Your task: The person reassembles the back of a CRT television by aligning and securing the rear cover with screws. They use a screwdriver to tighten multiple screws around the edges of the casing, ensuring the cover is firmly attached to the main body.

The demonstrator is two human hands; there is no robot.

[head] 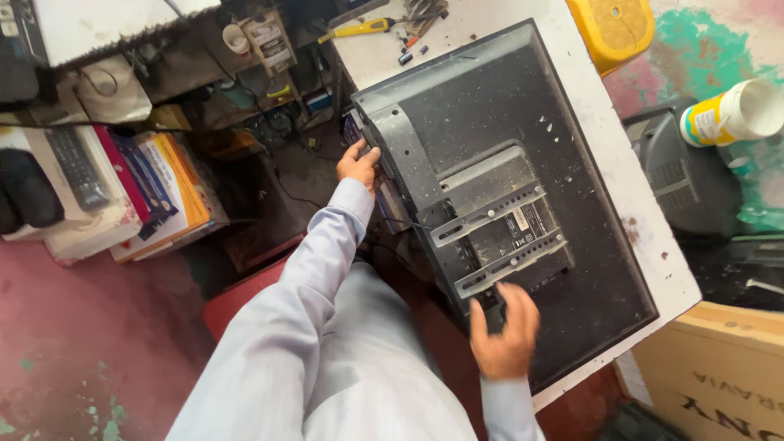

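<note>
A flat-screen television (506,131) lies face down on a white table (604,155), its dusty black back panel up with a grey metal mounting bracket (498,224) across the middle. My left hand (358,163) grips the set's near left edge, fingers curled over the corner. My right hand (506,335) rests flat on the back panel just below the bracket, fingers spread. Both arms wear pale long sleeves.
A yellow-handled screwdriver (359,29) and small parts lie at the table's far end. A yellow box (612,28) sits beyond the table. An old grey television (686,171), a white-and-yellow roll (731,114), a cardboard box (719,376) stand right. Stacked books (155,188) and a remote (75,167) sit left.
</note>
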